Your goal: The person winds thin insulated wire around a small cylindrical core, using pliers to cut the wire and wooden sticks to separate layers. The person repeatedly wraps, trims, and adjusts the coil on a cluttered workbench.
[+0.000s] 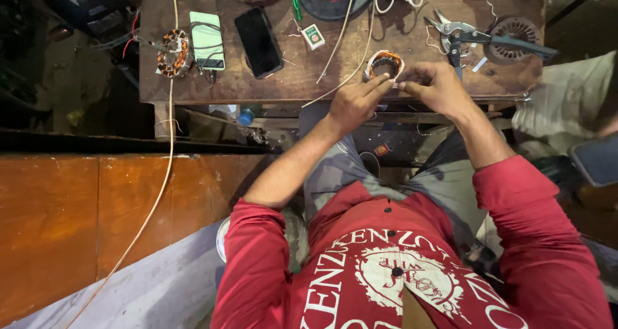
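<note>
A small ring-shaped motor coil (pixel 385 64) with copper winding and white wrapping sits near the front edge of a worn wooden workbench (pixel 270 84). My left hand (pixel 353 103) pinches its near left side with fingers bent. My right hand (pixel 436 85) grips its near right side, fingertips meeting the left hand's at the coil. Both arms wear red sleeves pushed up to the elbow.
On the bench lie a second wound stator (pixel 174 53), a phone in a pale case (pixel 207 39), a black phone (pixel 258 42), a small box (pixel 313 37), metal snips (pixel 458 34), a round fan part (pixel 513 30) and white cords (pixel 344 33). A brown panel (pixel 96 219) stands at left.
</note>
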